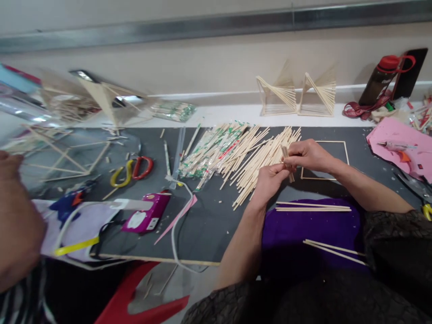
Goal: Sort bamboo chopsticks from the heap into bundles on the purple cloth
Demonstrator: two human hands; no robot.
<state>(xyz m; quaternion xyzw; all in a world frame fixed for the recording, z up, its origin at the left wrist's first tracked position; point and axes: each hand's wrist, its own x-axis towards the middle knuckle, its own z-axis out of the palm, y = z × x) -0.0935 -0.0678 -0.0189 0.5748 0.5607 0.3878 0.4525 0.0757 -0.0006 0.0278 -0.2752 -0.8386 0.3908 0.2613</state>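
Note:
Both my hands meet over the dark table, to the right of a loose pile of chopsticks [251,168]. A small upright bundle of chopsticks [284,151] is pinched between the fingers of my right hand [308,155]. My left hand [270,180] is closed around the lower part of the same bundle. Behind my right wrist lies a square stick frame [347,153], partly hidden by the forearm. Closer to me, several chopsticks [313,207] rest on a purple cloth [283,229], and two more chopsticks [334,251] lie at its front.
Two twisted stick models [278,101] stand against the wall. On the left are scissors [126,173], a magenta power strip [146,213] with a white cable, a blue glue gun [69,204] and a co-worker's arm [18,220]. Pliers [416,189] and a bottle [380,81] are at right.

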